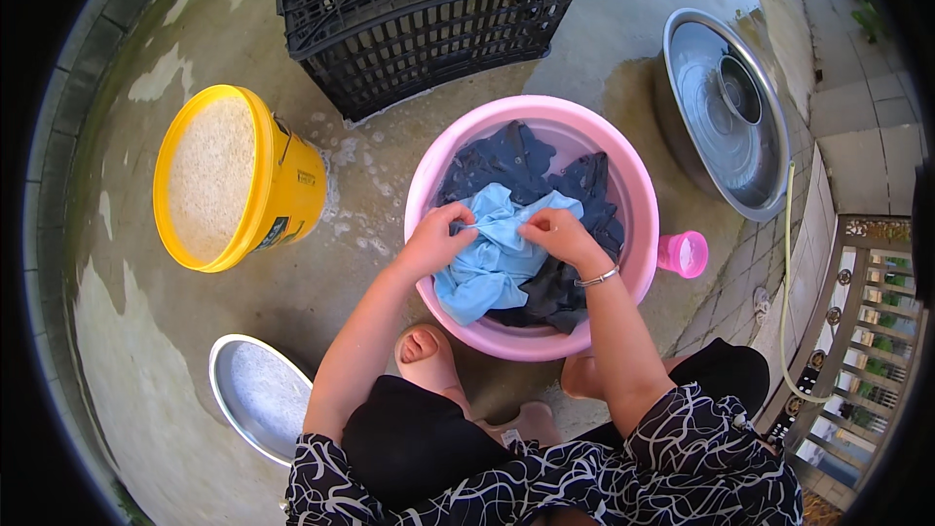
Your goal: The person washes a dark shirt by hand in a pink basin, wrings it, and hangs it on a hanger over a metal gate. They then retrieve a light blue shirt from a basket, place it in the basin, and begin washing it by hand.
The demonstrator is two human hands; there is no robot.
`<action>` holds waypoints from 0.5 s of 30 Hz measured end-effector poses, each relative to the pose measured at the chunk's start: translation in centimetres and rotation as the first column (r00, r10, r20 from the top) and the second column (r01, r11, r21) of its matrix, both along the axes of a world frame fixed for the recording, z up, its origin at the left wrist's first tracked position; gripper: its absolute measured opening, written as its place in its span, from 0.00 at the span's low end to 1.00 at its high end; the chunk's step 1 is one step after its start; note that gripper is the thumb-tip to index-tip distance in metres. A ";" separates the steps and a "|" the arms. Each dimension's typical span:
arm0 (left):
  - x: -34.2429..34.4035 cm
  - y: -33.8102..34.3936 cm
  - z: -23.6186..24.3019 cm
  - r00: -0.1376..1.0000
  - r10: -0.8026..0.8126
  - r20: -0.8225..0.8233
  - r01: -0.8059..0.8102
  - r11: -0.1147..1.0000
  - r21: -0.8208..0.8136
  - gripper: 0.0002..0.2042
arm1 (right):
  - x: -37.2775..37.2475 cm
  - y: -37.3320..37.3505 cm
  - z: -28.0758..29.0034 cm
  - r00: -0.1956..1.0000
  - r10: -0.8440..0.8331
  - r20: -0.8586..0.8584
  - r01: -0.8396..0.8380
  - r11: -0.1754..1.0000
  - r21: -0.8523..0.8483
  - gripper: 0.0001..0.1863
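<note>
Both of my hands pinch a light blue cloth garment (495, 251) above a pink plastic basin (635, 224). My left hand (440, 236) grips its left part between thumb and fingers. On the other side my right hand (563, 236), with a bracelet at the wrist, pinches the cloth's right part. The stretch of cloth between the hands is bunched, and its lower end hangs down to the left in the basin. Dark, wet-looking clothes (516, 158) lie beneath and around it in the basin.
A yellow bucket (255, 180) of foamy water stands left, a metal basin (261, 394) of suds nearer. Behind is an upturned black plastic crate (429, 34). To the right are a pink cup (684, 254), a large metal basin (682, 127) holding a smaller bowl (740, 88), and a hose (787, 302).
</note>
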State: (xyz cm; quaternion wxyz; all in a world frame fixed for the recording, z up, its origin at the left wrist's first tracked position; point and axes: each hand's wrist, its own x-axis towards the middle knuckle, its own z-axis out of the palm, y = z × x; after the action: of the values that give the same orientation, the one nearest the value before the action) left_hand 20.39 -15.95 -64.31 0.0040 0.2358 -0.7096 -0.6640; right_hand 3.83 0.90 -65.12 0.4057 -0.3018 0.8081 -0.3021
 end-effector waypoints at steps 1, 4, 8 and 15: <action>-0.1 -0.1 0.1 0.998 0.058 0.014 -0.060 0.985 0.163 0.07 | 0.3 -0.1 -0.2 0.998 0.049 0.025 -0.050 0.999 0.020 0.11; 0.2 -0.6 1.2 0.983 0.174 0.049 -0.180 0.903 0.391 0.05 | 0.8 -0.3 0.0 0.997 -0.026 0.078 0.024 0.999 0.023 0.09; 0.8 -1.4 1.5 0.939 0.317 0.130 -0.329 0.730 0.599 0.04 | 0.7 -1.4 1.3 0.907 -0.278 0.317 0.386 0.850 -0.359 0.07; 1.7 -2.3 2.8 0.934 0.340 0.108 -0.295 0.564 0.771 0.06 | 0.6 -5.1 4.9 0.633 -0.255 0.731 0.655 0.680 -0.330 0.07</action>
State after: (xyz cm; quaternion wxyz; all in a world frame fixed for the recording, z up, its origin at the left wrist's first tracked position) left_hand 22.08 -18.28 -61.49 0.0399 0.3202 -0.2985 -0.8982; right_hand 4.48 -4.17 -60.20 0.4463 -0.0618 0.5436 -0.7082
